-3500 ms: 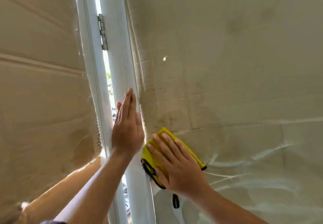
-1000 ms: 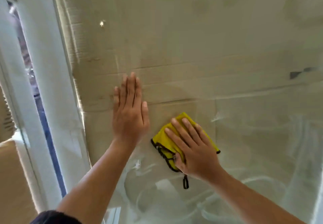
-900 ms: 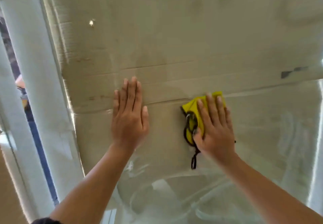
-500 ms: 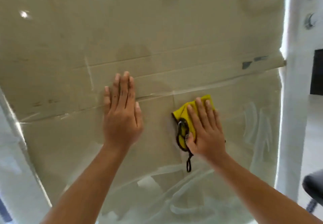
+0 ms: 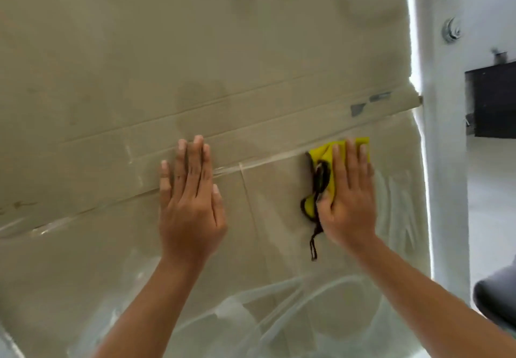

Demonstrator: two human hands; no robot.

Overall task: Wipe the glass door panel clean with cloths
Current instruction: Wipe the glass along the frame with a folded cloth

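1. Head view: a yellow cloth (image 5: pixel 325 151) sits near the right edge of the glass door panel (image 5: pixel 111 260), just beside the white door frame (image 5: pixel 444 162). Bare glass runs wide to the left.
2. The right hand (image 5: pixel 347 204) presses the cloth flat with straight fingers. The cloth's black loop (image 5: pixel 313 246) dangles below.
3. The left hand (image 5: pixel 192 207) lies flat at mid-panel, fingers together, holding nothing, well apart from the cloth.
4. Brown cardboard (image 5: pixel 195 36) shows through the glass, and pale streaks (image 5: pixel 279 302) cross the lower panel.
5. Metal fittings (image 5: pixel 451 31) stud the frame's top. A blurred dark shape (image 5: pixel 497 296) at lower right is possibly a seat.
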